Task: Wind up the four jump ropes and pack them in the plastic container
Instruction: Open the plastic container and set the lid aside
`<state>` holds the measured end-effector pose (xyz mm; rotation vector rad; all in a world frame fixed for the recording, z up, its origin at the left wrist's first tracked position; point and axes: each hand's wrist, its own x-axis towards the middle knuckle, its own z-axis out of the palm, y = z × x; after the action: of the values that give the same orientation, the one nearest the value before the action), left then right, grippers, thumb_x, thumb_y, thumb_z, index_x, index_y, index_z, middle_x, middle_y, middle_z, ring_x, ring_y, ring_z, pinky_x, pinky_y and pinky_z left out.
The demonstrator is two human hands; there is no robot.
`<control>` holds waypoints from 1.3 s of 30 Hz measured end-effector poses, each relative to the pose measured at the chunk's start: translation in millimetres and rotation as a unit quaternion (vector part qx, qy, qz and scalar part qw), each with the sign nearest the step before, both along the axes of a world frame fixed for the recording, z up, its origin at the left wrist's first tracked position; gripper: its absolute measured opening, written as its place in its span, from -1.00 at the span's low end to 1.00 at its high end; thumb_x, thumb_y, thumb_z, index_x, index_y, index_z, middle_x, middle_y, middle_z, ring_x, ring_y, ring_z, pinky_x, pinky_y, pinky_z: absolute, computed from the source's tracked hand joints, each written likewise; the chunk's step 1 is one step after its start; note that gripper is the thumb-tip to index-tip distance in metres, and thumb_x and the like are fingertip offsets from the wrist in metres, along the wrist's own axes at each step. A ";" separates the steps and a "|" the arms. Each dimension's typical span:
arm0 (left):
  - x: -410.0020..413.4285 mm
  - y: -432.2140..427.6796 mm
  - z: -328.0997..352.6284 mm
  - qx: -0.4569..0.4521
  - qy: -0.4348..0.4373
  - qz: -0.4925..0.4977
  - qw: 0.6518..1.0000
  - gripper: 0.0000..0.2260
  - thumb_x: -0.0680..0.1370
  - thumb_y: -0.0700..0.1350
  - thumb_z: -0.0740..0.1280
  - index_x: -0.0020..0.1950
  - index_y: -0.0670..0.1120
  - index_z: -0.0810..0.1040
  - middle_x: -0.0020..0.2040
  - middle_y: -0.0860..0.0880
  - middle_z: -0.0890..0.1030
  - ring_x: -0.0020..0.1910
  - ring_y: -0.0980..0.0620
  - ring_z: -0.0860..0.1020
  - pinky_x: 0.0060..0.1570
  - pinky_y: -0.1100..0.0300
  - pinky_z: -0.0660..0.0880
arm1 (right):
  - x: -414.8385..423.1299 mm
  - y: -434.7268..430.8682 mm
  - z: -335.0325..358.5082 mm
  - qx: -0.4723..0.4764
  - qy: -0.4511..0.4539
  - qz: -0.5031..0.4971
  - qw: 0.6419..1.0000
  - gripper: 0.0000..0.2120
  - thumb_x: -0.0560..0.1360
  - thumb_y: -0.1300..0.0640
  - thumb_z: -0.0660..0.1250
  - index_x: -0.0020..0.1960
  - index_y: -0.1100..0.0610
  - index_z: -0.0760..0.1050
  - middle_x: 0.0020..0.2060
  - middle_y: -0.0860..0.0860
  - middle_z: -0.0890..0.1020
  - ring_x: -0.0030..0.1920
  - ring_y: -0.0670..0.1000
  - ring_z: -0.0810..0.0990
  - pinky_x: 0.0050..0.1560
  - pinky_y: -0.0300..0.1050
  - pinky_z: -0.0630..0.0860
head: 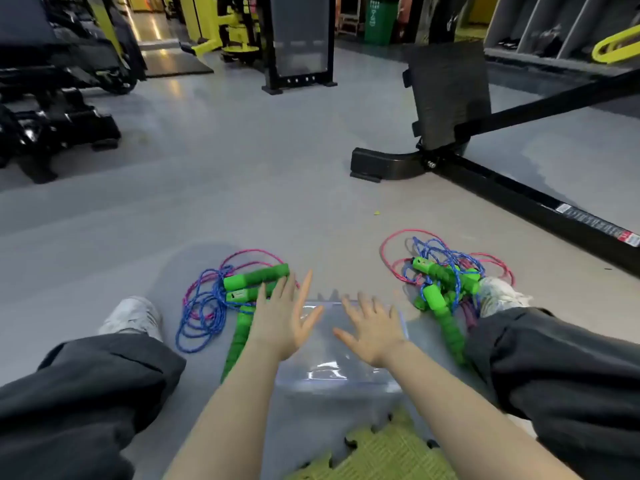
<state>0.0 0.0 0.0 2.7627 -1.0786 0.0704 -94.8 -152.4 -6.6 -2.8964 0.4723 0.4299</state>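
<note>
Green-handled jump ropes (256,277) unwound, lower frame; plastic container (329,374) looks empty; my left hand (284,320) and right hand (374,330) released.

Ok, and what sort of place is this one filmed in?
Most likely a gym: a black bench frame stands ahead, yellow exercise machines behind it, and jump ropes with green handles lie on the floor.

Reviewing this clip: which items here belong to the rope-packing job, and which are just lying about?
Job: left tangle of blue and pink green-handled jump ropes; matching right tangle; clear plastic container; left hand, right hand, both open above it.
Lying about: black bench frame; green bin; yellow-green foam mat.
</note>
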 end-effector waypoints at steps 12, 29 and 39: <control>20.9 -36.9 -50.7 0.116 0.067 -0.015 0.991 -0.23 0.42 0.27 -0.40 0.54 0.06 0.14 0.51 -0.18 0.23 0.44 -0.12 0.29 0.35 -0.22 0.19 | 27.0 -43.2 -34.2 -0.023 0.005 0.099 0.995 0.04 0.11 -0.47 -0.60 0.50 -0.03 -0.30 0.52 0.03 -0.23 0.52 0.13 -0.23 0.44 0.14 -0.35; 5.2 -54.9 -41.6 0.069 0.096 0.191 0.975 -0.59 0.57 0.20 0.19 0.13 -0.12 0.51 -0.03 -0.14 0.63 -0.03 -0.13 0.60 -0.04 0.06 0.41 | 34.4 -53.5 -36.8 0.341 -0.135 -0.421 0.829 -0.67 0.59 -0.03 0.11 0.09 0.22 0.43 0.08 0.22 0.57 0.08 0.23 0.55 0.12 0.07 0.50; 62.3 -40.4 -59.0 -0.369 0.620 0.249 0.646 -0.90 0.55 -0.22 0.33 0.01 -0.23 0.59 -0.25 -0.07 0.68 -0.34 0.07 0.64 -0.35 0.30 0.56 | 28.0 -88.2 -41.7 0.553 -0.095 -0.401 0.724 -0.59 0.56 -0.01 0.24 0.18 0.33 0.43 -0.21 0.17 0.59 -0.29 0.09 0.56 -0.28 -0.10 0.55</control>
<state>62.3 -40.4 -59.0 1.5460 0.1384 -0.9316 -66.8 -240.5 -48.3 -1.3645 0.9375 0.1460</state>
